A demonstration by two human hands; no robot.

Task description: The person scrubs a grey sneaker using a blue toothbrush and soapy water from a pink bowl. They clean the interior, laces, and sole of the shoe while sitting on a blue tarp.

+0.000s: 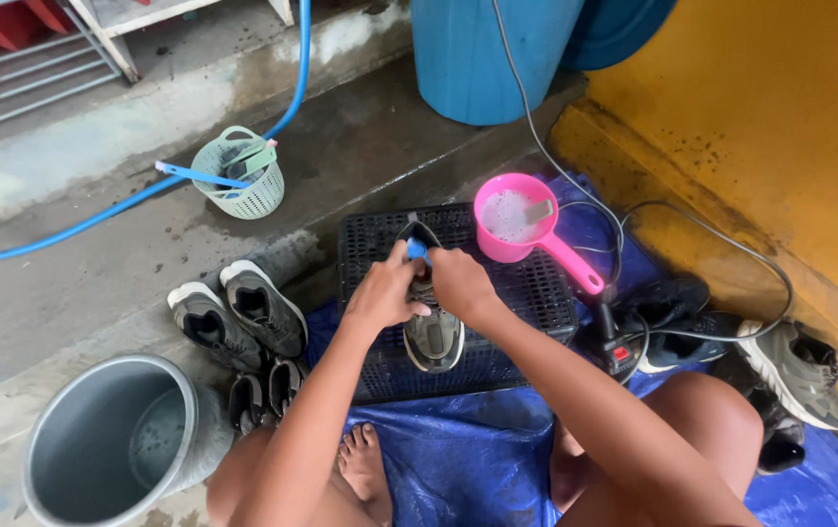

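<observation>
A grey sneaker [433,339] lies toe toward me on an upturned black plastic crate [526,293]. My left hand [383,293] grips the shoe's side near its opening. My right hand [460,283] is closed on a blue-handled brush [418,250] held at the shoe's heel end. Both forearms reach in from the bottom of the view, over my bare knees and a foot [364,468].
A pink ladle [526,224] of soapy water rests on the crate's right corner. A grey pair of sneakers [239,314] stands left, more shoes [795,366] right. A metal bucket [107,444] sits lower left, a green basket [239,176], blue hose [97,217], blue barrel [487,59] and blue tarp [468,459] around.
</observation>
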